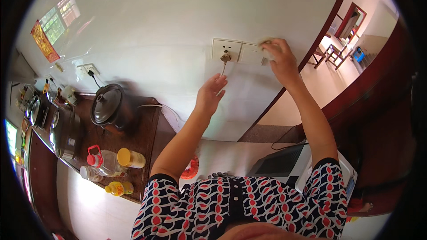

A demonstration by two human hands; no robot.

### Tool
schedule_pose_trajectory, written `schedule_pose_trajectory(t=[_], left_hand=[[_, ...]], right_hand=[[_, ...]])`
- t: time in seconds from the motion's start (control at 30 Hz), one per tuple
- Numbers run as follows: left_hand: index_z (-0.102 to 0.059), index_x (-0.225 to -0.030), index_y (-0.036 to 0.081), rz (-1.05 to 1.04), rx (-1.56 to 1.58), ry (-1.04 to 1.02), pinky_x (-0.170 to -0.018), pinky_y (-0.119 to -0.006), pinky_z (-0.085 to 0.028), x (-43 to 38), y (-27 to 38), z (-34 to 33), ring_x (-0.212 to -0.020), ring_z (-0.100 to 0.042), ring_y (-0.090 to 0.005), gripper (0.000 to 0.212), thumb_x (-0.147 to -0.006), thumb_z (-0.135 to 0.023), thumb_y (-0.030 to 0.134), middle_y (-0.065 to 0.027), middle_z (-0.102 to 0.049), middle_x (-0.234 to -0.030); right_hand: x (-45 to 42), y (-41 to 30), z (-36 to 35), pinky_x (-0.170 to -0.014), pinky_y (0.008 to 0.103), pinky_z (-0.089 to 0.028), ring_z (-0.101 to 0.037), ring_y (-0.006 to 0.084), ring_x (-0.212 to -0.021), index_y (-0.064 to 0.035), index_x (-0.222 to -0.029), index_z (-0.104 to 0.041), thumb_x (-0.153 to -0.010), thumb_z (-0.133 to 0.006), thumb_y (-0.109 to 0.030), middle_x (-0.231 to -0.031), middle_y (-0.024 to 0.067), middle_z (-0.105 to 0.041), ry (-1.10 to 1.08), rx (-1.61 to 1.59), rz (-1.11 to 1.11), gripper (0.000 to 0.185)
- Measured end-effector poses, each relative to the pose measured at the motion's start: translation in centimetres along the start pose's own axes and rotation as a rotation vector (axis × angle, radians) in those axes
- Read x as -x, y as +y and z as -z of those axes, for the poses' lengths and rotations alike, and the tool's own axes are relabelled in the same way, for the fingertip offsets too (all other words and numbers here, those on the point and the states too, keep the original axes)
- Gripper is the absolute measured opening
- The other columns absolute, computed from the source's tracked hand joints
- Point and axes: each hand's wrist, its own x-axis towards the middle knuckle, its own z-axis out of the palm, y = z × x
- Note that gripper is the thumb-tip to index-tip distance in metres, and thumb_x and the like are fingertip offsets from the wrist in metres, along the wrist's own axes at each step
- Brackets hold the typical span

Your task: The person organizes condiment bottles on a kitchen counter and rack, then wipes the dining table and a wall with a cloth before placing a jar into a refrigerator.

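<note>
On the pale glossy wall, a white wall socket (218, 44) holds a plug (226, 57) whose cord hangs down. My left hand (212, 92) is raised just below the plug with its fingertips at the cord; whether they grip it is unclear. Right of the socket is a white switch plate (249, 53). My right hand (283, 58) holds a pale, crumpled cloth (268, 48) against the right end of that plate, covering part of it. The cloth looks slightly blurred.
A dark wooden counter (146, 123) at the left bears a dark lidded pot (108, 105), a rice cooker (65, 130), a clear red-capped bottle (108, 163) and a yellow-lidded jar (131, 158). A doorway edge (320, 28) curves along the right. A white-and-grey appliance (283, 163) stands below my right arm.
</note>
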Motion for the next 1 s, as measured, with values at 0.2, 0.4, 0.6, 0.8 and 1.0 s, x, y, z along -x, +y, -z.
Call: schedule_pose_trajectory(t=[0.2,0.4,0.6,0.8,1.0], left_hand=[[-0.054,-0.126,0.013,0.015,0.056,0.07,-0.09,-0.032,-0.04,1.3,0.4,2.3,-0.115,-0.057,-0.0182,0.029,-0.101,-0.046,0.025,-0.0004,-0.065,-0.118],[-0.054,-0.123,0.012,0.129,0.039,0.147,-0.088,-0.03,-0.042,5.8,-1.9,6.3,-0.117,-0.055,-0.0181,0.027,-0.1,-0.048,0.025,0.0011,-0.063,-0.117],[-0.053,-0.129,0.011,0.171,0.098,0.322,-0.085,-0.031,-0.044,12.5,-4.2,14.8,-0.116,-0.057,-0.0189,0.033,-0.1,-0.05,0.024,-0.0002,-0.063,-0.119],[-0.06,-0.122,0.01,0.271,0.177,0.51,-0.085,-0.034,-0.045,18.7,-7.5,20.1,-0.107,-0.062,-0.0212,0.028,-0.099,-0.051,0.022,-0.0025,-0.069,-0.111],[-0.059,-0.125,0.011,0.279,0.174,0.535,-0.086,-0.035,-0.045,18.8,-8.2,19.2,-0.11,-0.061,-0.0221,0.03,-0.098,-0.052,0.022,-0.003,-0.067,-0.113]], right_hand=[[-2.7,-8.5,-3.2,-0.081,0.038,-0.054,-0.058,0.0292,-0.105,-0.0081,-0.112,-0.061,-0.072,-0.058,0.004,-0.114,0.0077,-0.057,0.203,-0.137,0.106,0.042],[-3.4,-12.3,-10.3,-0.07,0.0354,-0.055,-0.057,0.0246,-0.094,-0.0029,-0.089,-0.06,-0.079,-0.057,-0.003,-0.1,0.0085,-0.054,0.053,0.256,0.172,0.011],[1.8,-10.6,-13.4,-0.073,0.0373,-0.054,-0.058,0.0265,-0.097,-0.0049,-0.092,-0.064,-0.074,-0.059,0.001,-0.106,0.0064,-0.057,-0.125,0.101,0.271,0.019],[-3.0,-7.7,-4.8,-0.078,0.0387,-0.052,-0.057,0.0263,-0.092,-0.0078,-0.113,-0.064,-0.078,-0.06,-0.001,-0.11,0.0033,-0.059,0.342,0.11,0.106,0.036],[4.1,-4.7,-9.9,-0.084,0.0375,-0.048,-0.055,0.0278,-0.097,-0.007,-0.117,-0.062,-0.083,-0.059,0.0,-0.118,0.0056,-0.053,0.05,0.045,0.223,0.035]])
